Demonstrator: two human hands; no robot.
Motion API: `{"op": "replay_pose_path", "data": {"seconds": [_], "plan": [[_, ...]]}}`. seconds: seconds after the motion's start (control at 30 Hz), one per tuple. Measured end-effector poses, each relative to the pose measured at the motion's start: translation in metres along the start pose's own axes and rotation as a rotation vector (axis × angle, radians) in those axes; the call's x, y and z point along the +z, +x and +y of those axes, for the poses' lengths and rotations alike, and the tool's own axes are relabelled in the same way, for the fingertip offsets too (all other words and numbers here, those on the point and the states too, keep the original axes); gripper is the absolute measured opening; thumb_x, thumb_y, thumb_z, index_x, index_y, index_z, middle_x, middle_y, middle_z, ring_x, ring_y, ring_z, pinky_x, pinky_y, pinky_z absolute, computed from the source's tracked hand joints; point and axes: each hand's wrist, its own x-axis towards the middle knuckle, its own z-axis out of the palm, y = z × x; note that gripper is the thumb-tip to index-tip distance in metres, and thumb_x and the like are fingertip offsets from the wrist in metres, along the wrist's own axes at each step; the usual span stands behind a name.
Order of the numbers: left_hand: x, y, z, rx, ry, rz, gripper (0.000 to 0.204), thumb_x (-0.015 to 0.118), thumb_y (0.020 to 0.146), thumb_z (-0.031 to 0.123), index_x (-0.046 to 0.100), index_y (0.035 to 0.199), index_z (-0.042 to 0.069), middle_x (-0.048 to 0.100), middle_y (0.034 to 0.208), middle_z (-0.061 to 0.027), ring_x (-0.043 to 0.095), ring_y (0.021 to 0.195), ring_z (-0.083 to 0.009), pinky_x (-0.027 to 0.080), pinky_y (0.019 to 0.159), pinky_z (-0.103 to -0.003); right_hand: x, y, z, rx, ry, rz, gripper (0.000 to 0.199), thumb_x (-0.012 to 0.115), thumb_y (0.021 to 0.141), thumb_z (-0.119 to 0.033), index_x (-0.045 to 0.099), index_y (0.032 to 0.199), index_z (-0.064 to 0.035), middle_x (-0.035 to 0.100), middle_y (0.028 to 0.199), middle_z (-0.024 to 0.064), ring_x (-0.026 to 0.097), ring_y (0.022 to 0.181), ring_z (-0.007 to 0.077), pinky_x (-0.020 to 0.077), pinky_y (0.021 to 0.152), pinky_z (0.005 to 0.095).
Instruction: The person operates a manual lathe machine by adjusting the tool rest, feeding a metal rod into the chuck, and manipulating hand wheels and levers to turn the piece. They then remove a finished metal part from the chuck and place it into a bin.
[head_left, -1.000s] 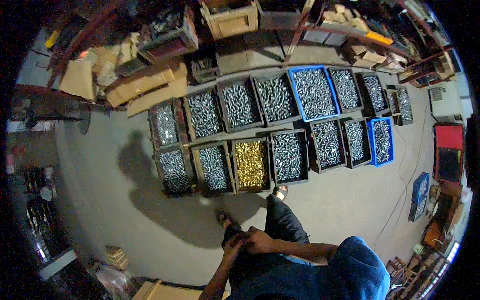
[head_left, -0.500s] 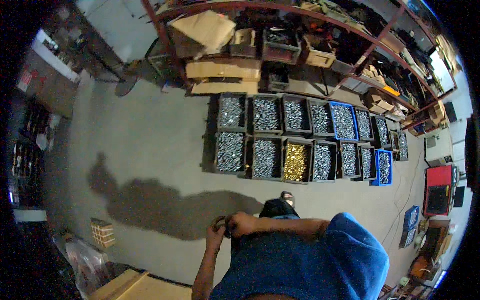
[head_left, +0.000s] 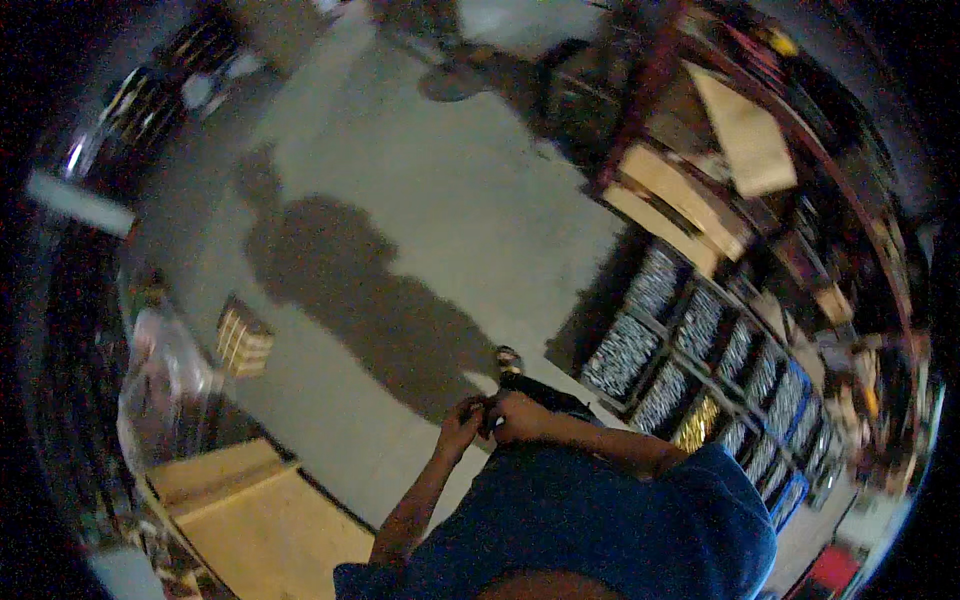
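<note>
My left hand (head_left: 459,428) and my right hand (head_left: 520,417) meet in front of my body, fingers curled. A small dark thing (head_left: 488,419) sits between them, too blurred to name. Both hands appear closed on it. To the right on the floor stand two rows of dark crates (head_left: 622,352) filled with small shiny silver metal parts. One crate holds gold-coloured parts (head_left: 698,425). The hands are well apart from the crates.
A wooden board or crate (head_left: 280,520) lies at the lower left, near clear plastic wrapping (head_left: 170,360) and a small strapped carton (head_left: 245,340). Cardboard (head_left: 745,135) and boxes fill a red-framed rack at the right. A round dark base (head_left: 450,84) stands on the far floor.
My view has turned left, so the crates and rack swing to the right side and the wooden board shows more. My hands stay together in front of me.
</note>
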Motion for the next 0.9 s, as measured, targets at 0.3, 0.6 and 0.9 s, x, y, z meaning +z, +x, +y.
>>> {"op": "replay_pose_path", "data": {"seconds": [0.3, 0.6, 0.9], "plan": [[-0.208, 0.075, 0.195, 0.055, 0.072, 0.383, 0.025, 0.057, 0.084, 0.014, 0.057, 0.106, 0.002, 0.062, 0.088, -0.0106, 0.058, 0.077, -0.0149, 0.047, 0.07, -0.028, -0.072, 0.325, -0.033, 0.093, 0.571, -0.374, 0.016, 0.059, 0.07, -0.01, 0.064, 0.081, 0.001, 0.062, 0.074, 0.0086, 0.054, 0.066, 0.0159, 0.0449, 0.061, 0.0319], [-0.417, 0.291, 0.308, 0.118, -0.011, 0.306, 0.029, 0.062, 0.08, 0.017, 0.057, 0.103, -0.001, 0.063, 0.091, -0.0111, 0.059, 0.079, -0.0168, 0.048, 0.07, -0.029, -0.149, 0.625, 0.0, 0.243, -0.002, -0.329, 0.012, 0.059, 0.072, -0.01, 0.063, 0.081, -0.0023, 0.06, 0.068, 0.0071, 0.055, 0.06, 0.015, 0.0455, 0.06, 0.0298], [-0.613, 0.573, 0.488, 0.046, -0.039, -0.155, 0.032, 0.065, 0.078, 0.016, 0.056, 0.104, 0.0, 0.064, 0.08, -0.0112, 0.061, 0.071, -0.0153, 0.049, 0.057, -0.028, -0.284, 0.898, 0.103, 0.048, -0.439, -0.207, 0.016, 0.055, 0.077, -0.019, 0.064, 0.089, -0.0129, 0.063, 0.088, 0.0063, 0.059, 0.082, 0.0216, 0.0457, 0.073, 0.0314]]}}
